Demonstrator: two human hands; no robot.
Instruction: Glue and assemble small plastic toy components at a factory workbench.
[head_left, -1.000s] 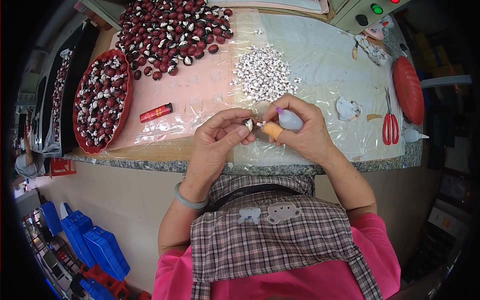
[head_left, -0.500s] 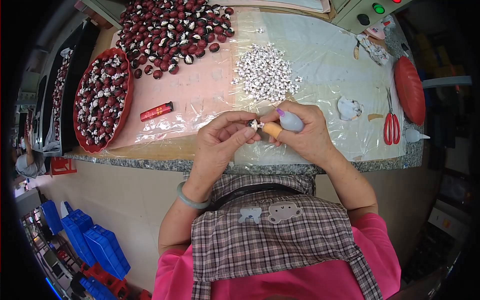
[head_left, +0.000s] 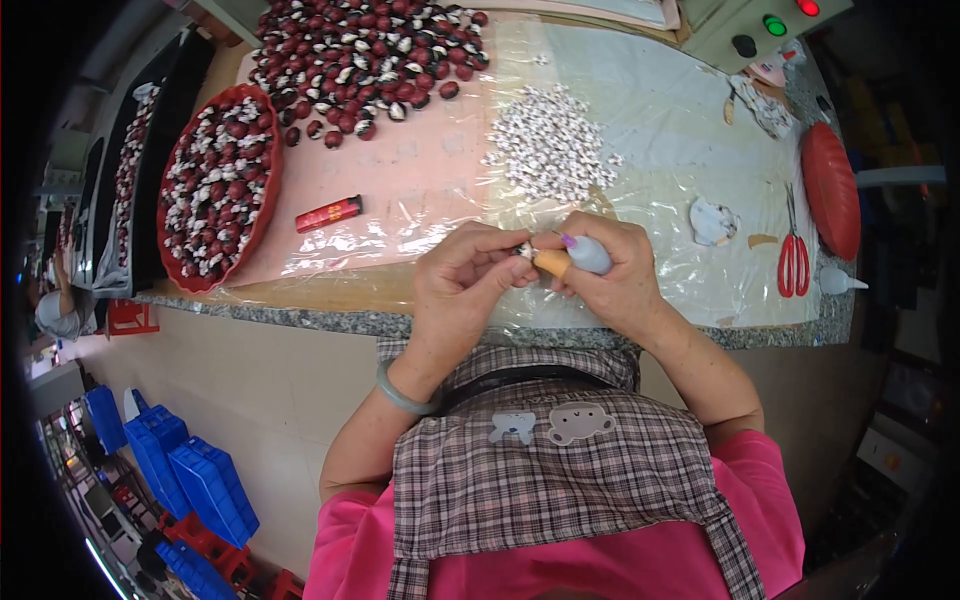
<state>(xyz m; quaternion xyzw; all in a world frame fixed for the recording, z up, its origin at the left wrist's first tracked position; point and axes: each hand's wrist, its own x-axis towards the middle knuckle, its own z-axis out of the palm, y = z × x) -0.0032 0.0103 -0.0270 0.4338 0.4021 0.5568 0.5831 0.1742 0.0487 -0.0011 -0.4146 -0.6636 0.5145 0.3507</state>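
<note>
My left hand [head_left: 462, 275] pinches a small dark-and-white ball [head_left: 523, 250] between thumb and fingertips, above the near part of the table. My right hand [head_left: 622, 280] grips a small translucent squeeze bottle [head_left: 590, 256] with a purple tip against its palm. An orange finger cot [head_left: 552, 263] covers its thumb, which presses close against the ball's right side. Any small piece between the fingertips there is mostly hidden. Just beyond the hands lies a pile of small white pieces with dark marks [head_left: 550, 145].
Many dark-red, black and white balls [head_left: 370, 65] spread at the back left. A red scalloped tray [head_left: 272, 190] holds balls and white pieces. A red lighter [head_left: 328, 214], crumpled tissue [head_left: 713, 222], red-handled scissors [head_left: 793, 265], another squeeze bottle [head_left: 838, 281] and a red dish [head_left: 830, 190] lie around.
The whole view has shifted slightly, so the table things sit a little further right. Both hands keep their holds, with the fingertips drawn a little closer together around the ball.
</note>
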